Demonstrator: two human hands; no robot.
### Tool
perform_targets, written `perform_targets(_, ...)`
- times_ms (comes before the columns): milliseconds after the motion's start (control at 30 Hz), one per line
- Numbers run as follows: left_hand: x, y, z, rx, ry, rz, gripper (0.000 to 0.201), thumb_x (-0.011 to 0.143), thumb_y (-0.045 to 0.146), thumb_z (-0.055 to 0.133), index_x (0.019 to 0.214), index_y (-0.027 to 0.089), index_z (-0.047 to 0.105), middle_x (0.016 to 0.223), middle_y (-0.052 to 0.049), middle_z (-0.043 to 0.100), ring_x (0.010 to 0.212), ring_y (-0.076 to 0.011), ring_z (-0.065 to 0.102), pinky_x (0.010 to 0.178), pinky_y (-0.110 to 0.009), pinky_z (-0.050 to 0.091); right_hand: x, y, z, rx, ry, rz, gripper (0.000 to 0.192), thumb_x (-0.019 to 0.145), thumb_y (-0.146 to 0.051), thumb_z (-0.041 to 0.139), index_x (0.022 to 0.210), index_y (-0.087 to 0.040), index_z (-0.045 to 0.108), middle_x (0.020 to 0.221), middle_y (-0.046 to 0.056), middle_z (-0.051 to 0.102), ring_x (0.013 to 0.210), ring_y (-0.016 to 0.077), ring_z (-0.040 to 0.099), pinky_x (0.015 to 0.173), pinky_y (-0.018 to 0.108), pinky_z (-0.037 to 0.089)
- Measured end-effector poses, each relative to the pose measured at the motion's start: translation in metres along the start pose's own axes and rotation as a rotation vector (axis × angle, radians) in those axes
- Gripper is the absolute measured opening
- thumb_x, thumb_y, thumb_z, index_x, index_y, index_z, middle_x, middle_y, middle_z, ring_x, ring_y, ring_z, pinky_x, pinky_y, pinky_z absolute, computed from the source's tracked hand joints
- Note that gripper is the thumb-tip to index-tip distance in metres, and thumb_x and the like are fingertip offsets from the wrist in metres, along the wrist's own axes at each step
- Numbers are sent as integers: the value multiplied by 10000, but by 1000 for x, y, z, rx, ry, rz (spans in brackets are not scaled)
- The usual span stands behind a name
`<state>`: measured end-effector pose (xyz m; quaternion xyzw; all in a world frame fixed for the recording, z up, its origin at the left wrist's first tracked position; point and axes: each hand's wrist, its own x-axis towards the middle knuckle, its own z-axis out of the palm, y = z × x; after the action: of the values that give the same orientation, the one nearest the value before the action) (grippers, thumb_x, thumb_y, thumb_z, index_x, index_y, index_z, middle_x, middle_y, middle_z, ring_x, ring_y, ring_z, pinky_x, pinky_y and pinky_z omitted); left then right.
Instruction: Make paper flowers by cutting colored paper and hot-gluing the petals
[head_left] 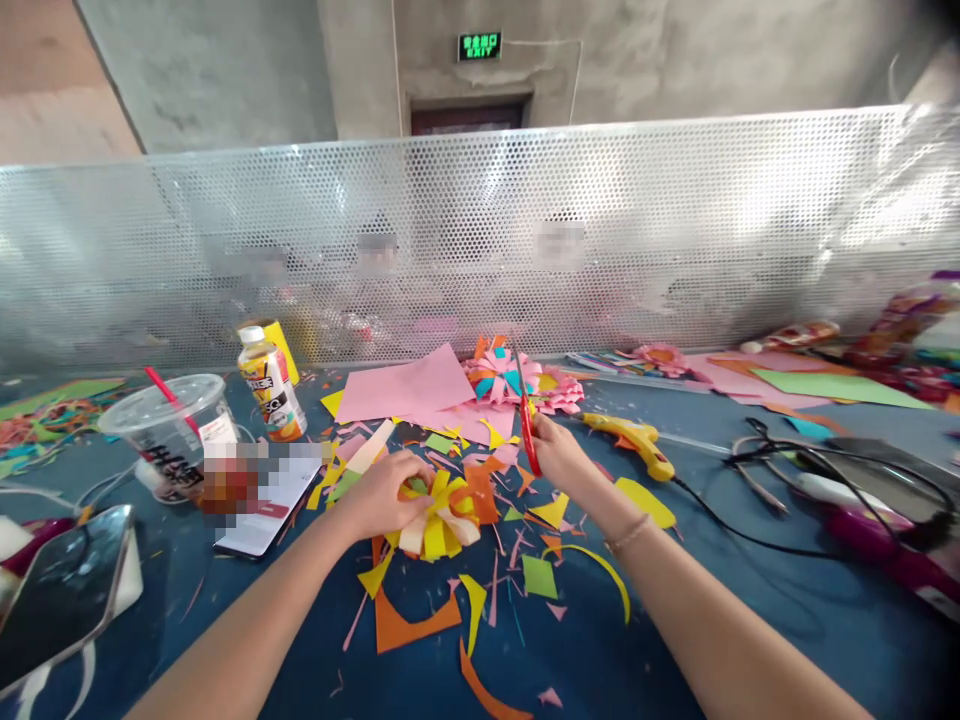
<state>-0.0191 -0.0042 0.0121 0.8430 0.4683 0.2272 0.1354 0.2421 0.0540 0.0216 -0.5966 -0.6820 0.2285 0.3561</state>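
My left hand (390,492) is closed on the left side of a paper flower (442,528) with yellow, cream and orange petals, low over the blue table. In my right hand (555,452) is a pair of scissors (528,430) with red handles, its blades pointing up and away from me. The scissors are apart from the flower. Beyond them lie finished-looking pink paper flowers (501,378), one with blue and orange pieces, beside pink paper sheets (409,385). Yellow, orange, green and pink scraps (416,622) surround both hands.
A yellow glue gun (634,440) with a black cord lies at right. On the left stand a plastic cup (169,440) with a red straw, a bottle (271,390) and a phone (67,580). A perforated metal panel (480,230) borders the table's far side.
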Motion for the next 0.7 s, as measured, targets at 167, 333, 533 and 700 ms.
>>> perform_targets(167,5,-9,1,-11,64,-161,231,837,292,371,901,205,575,973,-48,587,955,-187,540,859,-324,411,1,4,-17,-482,-47,112,192,728,-275,438,871,-150,473,879,133,607,754,214,581,554,257,346)
perform_targets(333,7,-16,6,-104,146,-377,258,844,294,326,850,212,571,855,-28,630,835,-180,578,738,-296,441,2,14,-20,-714,-118,142,386,754,-321,462,1078,-117,409,873,142,633,796,262,621,563,271,344)
perform_targets(533,7,-36,1,150,373,-415,225,812,167,355,910,195,556,950,-66,612,948,-209,542,835,-339,417,-3,9,-26,-792,-237,129,262,762,-255,447,998,-141,452,860,140,639,798,273,625,553,280,340)
perform_targets(700,2,-47,3,461,380,-466,301,764,171,464,1052,218,539,1083,-88,559,1063,-267,463,872,-388,379,-11,7,-36,-761,-183,47,273,709,-214,532,968,-139,492,715,129,626,713,271,618,521,279,307)
